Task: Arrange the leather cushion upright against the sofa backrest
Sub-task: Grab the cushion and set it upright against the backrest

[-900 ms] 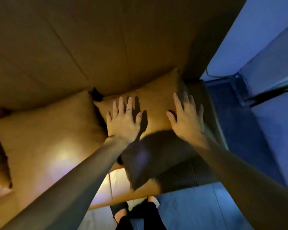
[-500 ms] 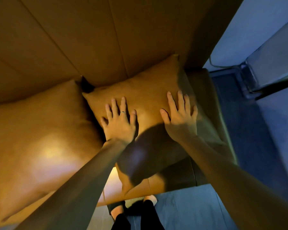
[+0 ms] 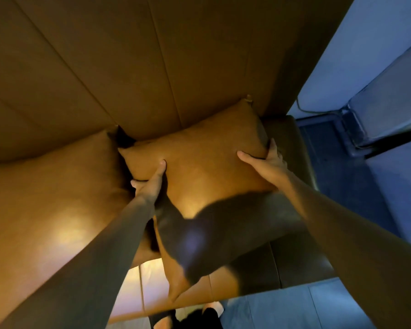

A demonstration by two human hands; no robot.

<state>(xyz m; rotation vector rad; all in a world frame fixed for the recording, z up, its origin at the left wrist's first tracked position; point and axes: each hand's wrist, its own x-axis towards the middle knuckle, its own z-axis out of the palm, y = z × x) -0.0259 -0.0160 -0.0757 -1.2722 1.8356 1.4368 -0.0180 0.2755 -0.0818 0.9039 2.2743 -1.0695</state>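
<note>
Two hands clamped on opposite edges of leather cushion: left hand, right hand, presumably for steering. Propped nearly upright against sofa backrest, beside second cushion.

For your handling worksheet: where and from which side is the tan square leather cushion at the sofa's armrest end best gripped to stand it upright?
Grip the tan square leather cushion by its two side edges, one hand from each side, as the left hand and right hand do here: thumbs on the front face, fingers behind. It is wide, soft and flat, so opposed side grips probably steer it best.
</note>
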